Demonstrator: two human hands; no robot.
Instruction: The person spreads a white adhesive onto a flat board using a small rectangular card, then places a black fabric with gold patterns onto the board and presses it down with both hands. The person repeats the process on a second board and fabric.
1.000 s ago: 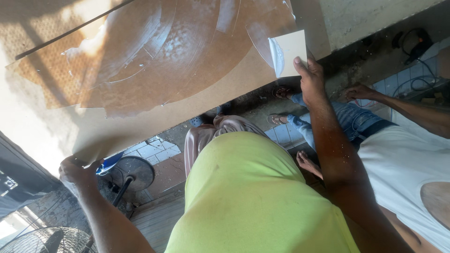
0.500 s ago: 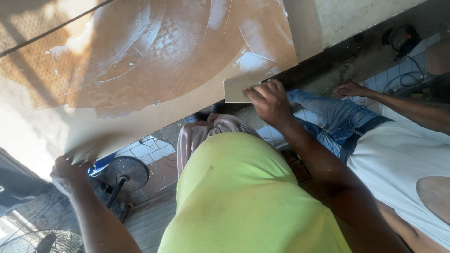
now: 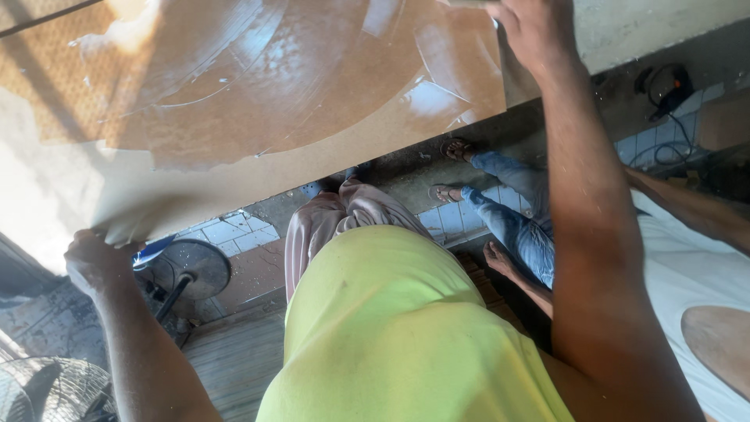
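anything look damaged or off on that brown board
Yes: the brown board's glossy surface layer ends in a ragged, torn edge, leaving a bare dull strip along the near side. The left hand grips that bare corner.

the brown board [image 3: 258, 86] ran past the top and left edges; the right hand [image 3: 531, 31] was cropped above (fingertips unseen), the left hand's [image 3: 98, 262] fingers hidden beneath.

A person in a lime-green shirt [image 3: 391, 336] grips a large brown board [image 3: 258, 94] with both hands, the left hand [image 3: 98, 262] at its near corner, the right hand [image 3: 535, 31] on its far edge; a seated co-worker's jeans [image 3: 508, 211] show beneath.
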